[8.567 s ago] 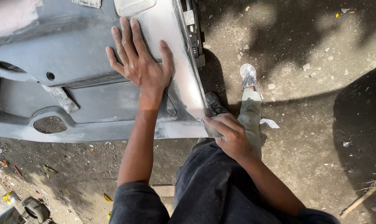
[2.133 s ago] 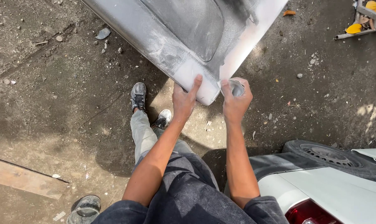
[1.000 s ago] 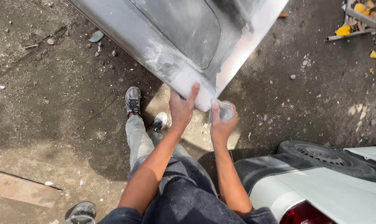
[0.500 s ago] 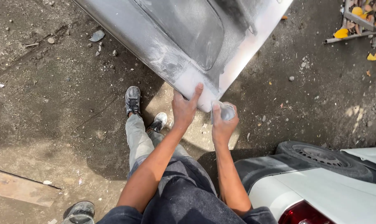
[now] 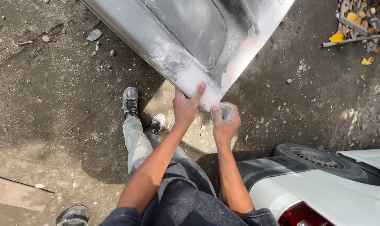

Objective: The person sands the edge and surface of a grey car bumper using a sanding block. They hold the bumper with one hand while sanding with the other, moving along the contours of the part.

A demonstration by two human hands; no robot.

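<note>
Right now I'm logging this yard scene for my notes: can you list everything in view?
car body panel: one, grey with white dust, top centre
sanding pad: one, grey, at the panel's lower corner
tyre: one, black, right
white car: one, with red tail light, bottom right
wooden board: one, brown, bottom left
scrap and leaves: several, yellow, top right
left hand: on the panel's corner
right hand: holds the sanding pad

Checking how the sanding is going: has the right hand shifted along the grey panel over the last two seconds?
Yes. The right hand has slid from the edge just right of the grey panel corner to just below it, closer to the left hand.
</note>
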